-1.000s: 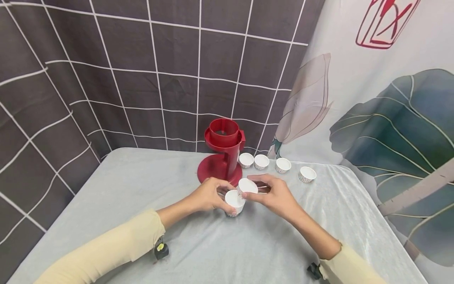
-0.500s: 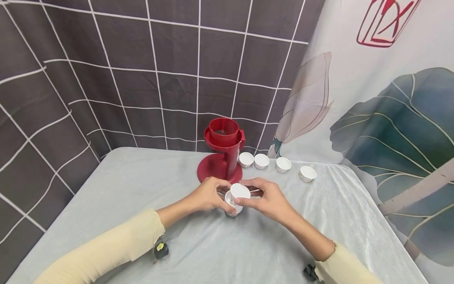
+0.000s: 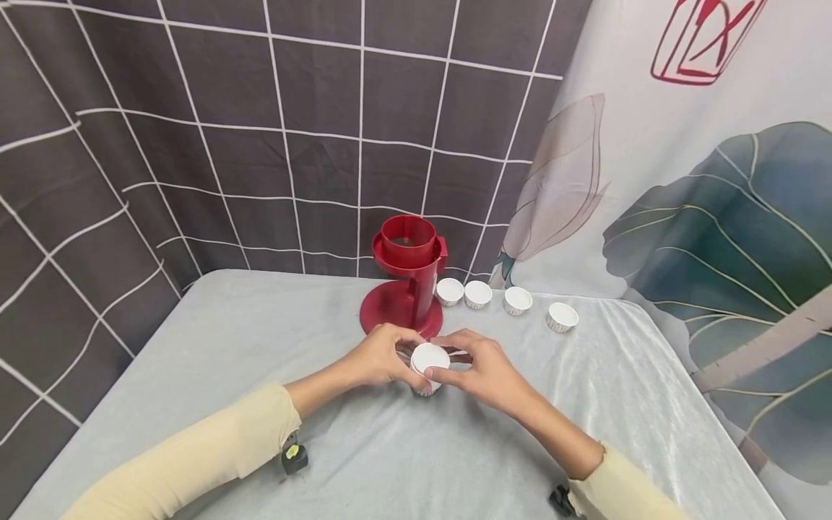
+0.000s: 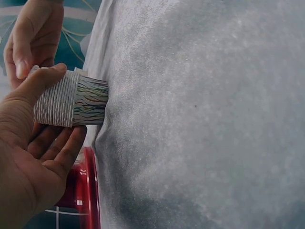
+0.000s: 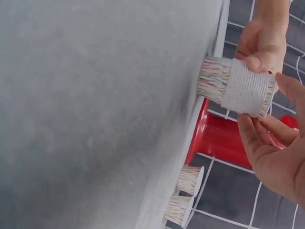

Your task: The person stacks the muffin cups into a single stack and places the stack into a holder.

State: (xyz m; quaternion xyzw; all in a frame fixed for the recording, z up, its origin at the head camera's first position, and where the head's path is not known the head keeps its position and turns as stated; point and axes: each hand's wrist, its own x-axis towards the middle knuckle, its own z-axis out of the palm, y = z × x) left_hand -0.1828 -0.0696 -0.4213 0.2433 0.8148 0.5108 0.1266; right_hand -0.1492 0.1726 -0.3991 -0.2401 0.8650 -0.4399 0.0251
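Note:
A stack of nested white paper baking cups (image 4: 90,101) stands upright on the table, its lowest cup patterned with wavy coloured lines. My left hand (image 3: 383,355) grips the stack from the left, thumb on the near side and fingers behind. At the top sits one more paper cup (image 3: 429,356), seated in the stack's mouth. My right hand (image 3: 484,370) pinches that top cup between thumb and fingers from the right; in the right wrist view its patterned rim band (image 5: 268,100) shows above the stacked white rims.
Just behind my hands stands a red plastic stand (image 3: 406,249) with a ring-shaped top and round base. Several single paper cups (image 3: 477,294) line the back right of the grey cloth-covered table (image 3: 214,339). A dark grid-patterned curtain (image 3: 318,159) hangs behind.
My right hand has moved left and slightly down, bringing its paper cup from beside the stack's mouth into it. My left hand keeps its grip on the stack in the same place.

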